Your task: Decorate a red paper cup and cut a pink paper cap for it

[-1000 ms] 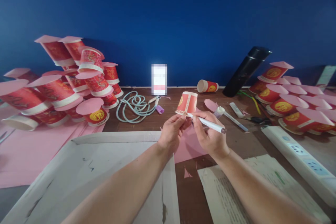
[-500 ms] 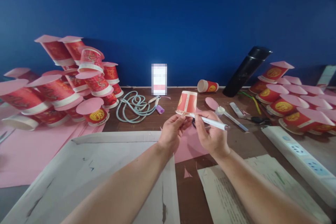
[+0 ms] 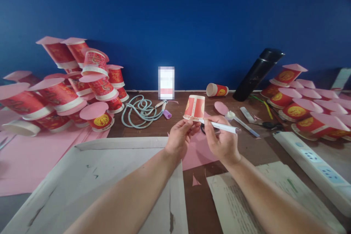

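Observation:
My left hand (image 3: 181, 134) pinches the lower rim of a red paper cup (image 3: 195, 106), which is held upside down above the table. Brown marks run along the cup's white rim. In my right hand (image 3: 222, 139) is a white marker (image 3: 221, 126), its tip against the rim and its other end pointing right. Below the hands lies a pink paper sheet (image 3: 199, 151). A purple marker cap (image 3: 167, 114) rests on the table to the left of the cup.
Red cups with pink paper tops stand stacked at left (image 3: 102, 87) and right (image 3: 298, 109). Around are a coiled cable (image 3: 137, 111), a lit phone (image 3: 166, 84), a leaning black bottle (image 3: 253, 76), a power strip (image 3: 315, 168), a white box lid (image 3: 120, 175) and a printed sheet (image 3: 263, 197).
The cup has turned slightly in my left hand, so its white stripe sits a little further left. The marker's tip stays at the rim, with more brown marks showing there.

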`<state>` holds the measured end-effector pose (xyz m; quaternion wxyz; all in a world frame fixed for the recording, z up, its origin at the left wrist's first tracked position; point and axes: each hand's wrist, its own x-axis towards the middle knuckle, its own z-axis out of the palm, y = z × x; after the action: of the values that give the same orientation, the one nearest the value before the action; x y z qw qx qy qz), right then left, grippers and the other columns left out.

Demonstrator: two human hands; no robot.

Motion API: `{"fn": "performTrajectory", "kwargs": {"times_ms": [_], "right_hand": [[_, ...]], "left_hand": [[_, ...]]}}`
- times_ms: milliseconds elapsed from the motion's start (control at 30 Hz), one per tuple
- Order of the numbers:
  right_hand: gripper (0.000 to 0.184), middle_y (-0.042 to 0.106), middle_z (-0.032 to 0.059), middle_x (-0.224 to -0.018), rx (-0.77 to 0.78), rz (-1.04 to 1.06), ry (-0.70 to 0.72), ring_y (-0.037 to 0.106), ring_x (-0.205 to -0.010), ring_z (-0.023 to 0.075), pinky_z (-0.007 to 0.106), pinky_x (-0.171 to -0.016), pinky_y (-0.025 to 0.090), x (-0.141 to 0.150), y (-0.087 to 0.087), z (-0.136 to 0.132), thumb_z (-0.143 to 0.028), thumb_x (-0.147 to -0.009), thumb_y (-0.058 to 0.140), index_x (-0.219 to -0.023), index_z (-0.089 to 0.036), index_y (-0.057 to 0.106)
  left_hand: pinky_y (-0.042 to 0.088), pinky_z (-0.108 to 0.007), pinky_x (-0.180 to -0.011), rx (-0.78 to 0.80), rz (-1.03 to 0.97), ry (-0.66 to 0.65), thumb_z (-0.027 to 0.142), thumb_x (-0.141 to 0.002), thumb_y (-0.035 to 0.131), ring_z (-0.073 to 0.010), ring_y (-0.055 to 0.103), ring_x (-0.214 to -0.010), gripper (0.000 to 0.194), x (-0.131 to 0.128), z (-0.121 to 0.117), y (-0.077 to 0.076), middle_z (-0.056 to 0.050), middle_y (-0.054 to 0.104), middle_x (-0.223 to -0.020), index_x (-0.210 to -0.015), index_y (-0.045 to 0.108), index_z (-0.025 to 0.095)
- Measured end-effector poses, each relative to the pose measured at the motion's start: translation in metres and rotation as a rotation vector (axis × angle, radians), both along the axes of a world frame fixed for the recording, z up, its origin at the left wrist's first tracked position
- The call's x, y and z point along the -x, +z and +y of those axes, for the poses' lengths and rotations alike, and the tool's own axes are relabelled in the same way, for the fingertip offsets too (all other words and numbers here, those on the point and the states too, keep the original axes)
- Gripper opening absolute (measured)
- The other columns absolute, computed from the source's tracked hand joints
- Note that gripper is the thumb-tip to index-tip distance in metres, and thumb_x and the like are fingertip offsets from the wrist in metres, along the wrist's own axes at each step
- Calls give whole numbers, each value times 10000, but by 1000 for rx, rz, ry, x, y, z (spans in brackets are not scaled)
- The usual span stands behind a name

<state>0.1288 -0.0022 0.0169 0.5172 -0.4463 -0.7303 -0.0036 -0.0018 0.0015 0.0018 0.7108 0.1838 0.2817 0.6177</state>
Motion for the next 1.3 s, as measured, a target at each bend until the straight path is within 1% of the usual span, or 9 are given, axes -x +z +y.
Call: {"fn": "performTrajectory", "kwargs": {"times_ms": [100, 233, 567, 733, 867, 1033, 1200, 1300], "right_hand": [[64, 661, 34, -810, -2, -8, 19, 645, -772, 180, 319, -750, 524, 1, 1, 0, -235, -907, 555, -911, -207, 613], [80, 666, 46, -842, 1, 15, 30, 647, -800, 183, 324, -771, 522, 1, 1, 0, -235, -911, 551, -940, -198, 616], [55, 658, 25, -809, -8, -29, -18, 647, -751, 174, 298, -705, 520, -2, -1, -1, -237, -897, 560, -906, -203, 603], [64, 660, 36, -823, -5, -24, -31, 650, -769, 184, 309, -716, 522, -2, -1, 0, -241, -898, 556, -916, -198, 600], [58, 661, 32, -803, 11, -33, -24, 655, -773, 186, 306, -717, 524, -2, -1, 0, -240, -897, 558, -894, -199, 599], [83, 666, 49, -859, -19, -16, -60, 657, -797, 188, 306, -718, 531, -2, -3, 1, -239, -895, 559, -943, -187, 604], [78, 669, 50, -858, -41, -36, -63, 658, -815, 189, 307, -731, 529, -2, -1, 2, -242, -903, 547, -928, -187, 598], [66, 666, 42, -838, -23, -34, -64, 661, -797, 183, 295, -717, 528, -2, -1, 1, -246, -904, 548, -901, -191, 584]], "left_hand": [[506, -244, -820, -13, -7, -1, 202, -708, 777, -127, 681, -794, 140, 0, 0, -1, -46, 708, -794, -797, 705, 121], [504, -250, -819, -6, -11, -12, 184, -696, 776, -130, 682, -782, 137, 0, 0, 0, -48, 706, -786, -789, 702, 115], [504, -254, -814, 8, -15, 0, 152, -677, 764, -133, 687, -763, 121, 0, 0, 0, -38, 702, -749, -767, 693, 112], [507, -251, -808, 2, -14, -6, 162, -691, 755, -135, 690, -770, 114, 0, -1, 1, -45, 709, -766, -776, 696, 115], [513, -241, -790, 20, -29, 0, 137, -691, 744, -131, 691, -755, 92, 0, -1, 1, -42, 704, -745, -763, 692, 111], [520, -244, -783, 26, -37, 6, 134, -701, 733, -138, 696, -757, 74, 0, 0, 0, -46, 702, -736, -744, 677, 112], [519, -243, -785, 21, -39, 2, 143, -707, 733, -135, 694, -755, 76, 1, 0, -1, -45, 701, -736, -745, 675, 113], [521, -245, -785, 24, -43, 1, 126, -706, 725, -137, 694, -751, 63, 1, 1, -2, -49, 700, -730, -742, 675, 110]]}}
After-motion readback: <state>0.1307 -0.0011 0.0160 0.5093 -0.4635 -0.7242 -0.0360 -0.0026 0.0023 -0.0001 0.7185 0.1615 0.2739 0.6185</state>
